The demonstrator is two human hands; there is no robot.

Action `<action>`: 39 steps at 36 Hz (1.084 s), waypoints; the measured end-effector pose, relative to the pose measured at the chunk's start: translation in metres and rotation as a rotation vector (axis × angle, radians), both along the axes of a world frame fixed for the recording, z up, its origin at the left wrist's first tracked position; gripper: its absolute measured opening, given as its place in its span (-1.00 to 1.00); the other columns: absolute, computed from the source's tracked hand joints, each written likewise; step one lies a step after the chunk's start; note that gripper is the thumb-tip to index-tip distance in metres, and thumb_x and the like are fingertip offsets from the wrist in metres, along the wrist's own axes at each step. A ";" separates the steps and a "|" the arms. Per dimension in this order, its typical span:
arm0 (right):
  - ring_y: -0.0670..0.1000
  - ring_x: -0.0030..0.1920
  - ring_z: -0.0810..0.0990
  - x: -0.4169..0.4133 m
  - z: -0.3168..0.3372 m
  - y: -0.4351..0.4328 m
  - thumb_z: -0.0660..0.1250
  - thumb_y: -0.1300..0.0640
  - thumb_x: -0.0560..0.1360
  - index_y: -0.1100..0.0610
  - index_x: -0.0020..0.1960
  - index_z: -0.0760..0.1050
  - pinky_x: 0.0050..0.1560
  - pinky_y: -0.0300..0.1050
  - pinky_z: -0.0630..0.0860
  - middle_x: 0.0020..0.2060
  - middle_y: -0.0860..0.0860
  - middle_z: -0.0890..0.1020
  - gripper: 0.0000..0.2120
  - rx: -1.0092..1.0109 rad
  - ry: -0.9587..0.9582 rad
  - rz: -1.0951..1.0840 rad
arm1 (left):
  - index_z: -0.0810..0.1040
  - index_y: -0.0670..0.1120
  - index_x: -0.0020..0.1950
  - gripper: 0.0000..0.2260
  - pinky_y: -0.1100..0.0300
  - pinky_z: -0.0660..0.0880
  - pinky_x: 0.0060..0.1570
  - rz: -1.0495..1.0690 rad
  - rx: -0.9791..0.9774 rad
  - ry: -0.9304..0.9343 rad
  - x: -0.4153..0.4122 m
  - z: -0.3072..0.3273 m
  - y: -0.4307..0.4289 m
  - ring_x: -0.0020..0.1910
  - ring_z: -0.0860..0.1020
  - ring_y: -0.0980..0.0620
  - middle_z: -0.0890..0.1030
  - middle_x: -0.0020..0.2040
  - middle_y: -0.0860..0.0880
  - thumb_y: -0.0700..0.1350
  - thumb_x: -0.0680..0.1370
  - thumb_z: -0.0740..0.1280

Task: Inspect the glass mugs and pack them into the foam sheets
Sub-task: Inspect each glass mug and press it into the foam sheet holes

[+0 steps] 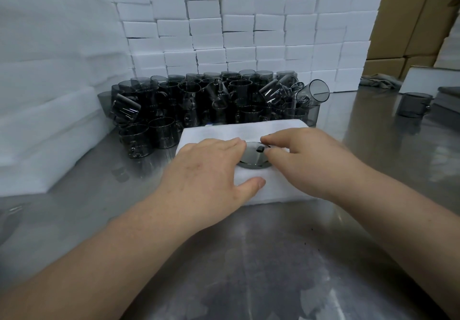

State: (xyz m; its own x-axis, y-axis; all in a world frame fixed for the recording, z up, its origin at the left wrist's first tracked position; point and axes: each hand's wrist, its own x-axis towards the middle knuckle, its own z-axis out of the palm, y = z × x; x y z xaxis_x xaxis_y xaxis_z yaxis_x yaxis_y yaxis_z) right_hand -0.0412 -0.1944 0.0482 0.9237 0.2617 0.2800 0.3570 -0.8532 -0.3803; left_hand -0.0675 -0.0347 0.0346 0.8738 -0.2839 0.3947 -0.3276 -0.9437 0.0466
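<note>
A smoky grey glass mug (254, 156) sits sunk in a round hole of a white foam block (281, 185) on the steel table; only its rim and inside show. My left hand (211, 173) lies flat on the block's left side, thumb on the foam, fingertips at the mug's rim. On the right, my right hand (301, 158) has its fingertips on the rim and pinches at the mug's handle. A heap of dark glass mugs (206, 103) lies behind the block.
A wall of stacked white foam blocks (249, 26) stands at the back. Piled foam sheets (52, 90) fill the left. A lone mug (413, 104) stands at the right beside a white tray (420, 83). Cardboard boxes (408, 21) are at the far right.
</note>
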 end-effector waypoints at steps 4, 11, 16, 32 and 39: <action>-0.03 -0.08 0.53 0.000 -0.001 0.000 0.14 0.00 0.49 0.00 0.07 0.54 -0.02 -0.10 0.49 -0.10 -0.08 0.64 -0.75 -0.027 -0.007 -0.019 | 0.42 0.07 0.07 -0.53 0.15 0.35 0.02 -0.001 0.016 0.009 0.001 0.001 0.000 0.03 0.42 0.10 0.48 -0.08 0.15 0.31 0.36 0.00; -0.01 -0.02 0.53 -0.001 0.000 0.001 0.14 0.01 0.50 -0.02 0.07 0.54 0.02 -0.08 0.48 -0.04 -0.08 0.63 -0.75 -0.037 -0.013 -0.013 | 0.41 0.08 0.09 -0.52 0.17 0.34 0.02 0.000 0.026 0.022 0.000 0.002 0.000 0.05 0.42 0.10 0.48 -0.06 0.16 0.31 0.36 -0.01; -0.03 -0.08 0.53 0.000 -0.002 0.001 0.14 0.00 0.49 -0.01 0.07 0.54 -0.07 -0.11 0.48 -0.12 -0.08 0.63 -0.74 -0.044 -0.036 -0.015 | 0.29 0.10 -0.08 -0.66 0.19 0.26 -0.11 0.005 0.062 0.013 0.000 0.002 0.000 -0.11 0.36 0.12 0.37 -0.22 0.15 0.31 0.38 -0.01; -0.12 -0.16 0.37 0.006 -0.006 -0.002 0.17 -0.08 0.50 -0.15 0.22 0.48 -0.16 -0.20 0.26 -0.32 -0.19 0.42 -0.68 0.071 -0.130 -0.015 | 0.38 0.09 0.29 -0.40 0.16 0.28 0.16 -0.008 -0.001 -0.003 -0.002 0.000 0.000 0.21 0.40 0.10 0.50 0.20 0.15 0.31 0.37 -0.05; -0.09 -0.15 0.41 0.006 -0.007 -0.002 0.17 -0.10 0.50 -0.16 0.20 0.49 -0.15 -0.20 0.27 -0.24 -0.20 0.49 -0.69 0.072 -0.120 -0.023 | 0.43 0.12 0.24 -0.45 0.21 0.28 0.03 -0.007 -0.071 0.010 -0.003 0.000 0.000 0.16 0.41 0.12 0.52 0.16 0.17 0.30 0.40 -0.06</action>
State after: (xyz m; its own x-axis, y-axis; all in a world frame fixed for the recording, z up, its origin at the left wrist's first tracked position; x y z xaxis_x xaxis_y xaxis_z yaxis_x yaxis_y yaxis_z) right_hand -0.0351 -0.1967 0.0410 0.8878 0.2165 0.4062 0.3847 -0.8335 -0.3965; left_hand -0.0705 -0.0347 0.0345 0.8757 -0.2621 0.4056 -0.3338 -0.9354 0.1163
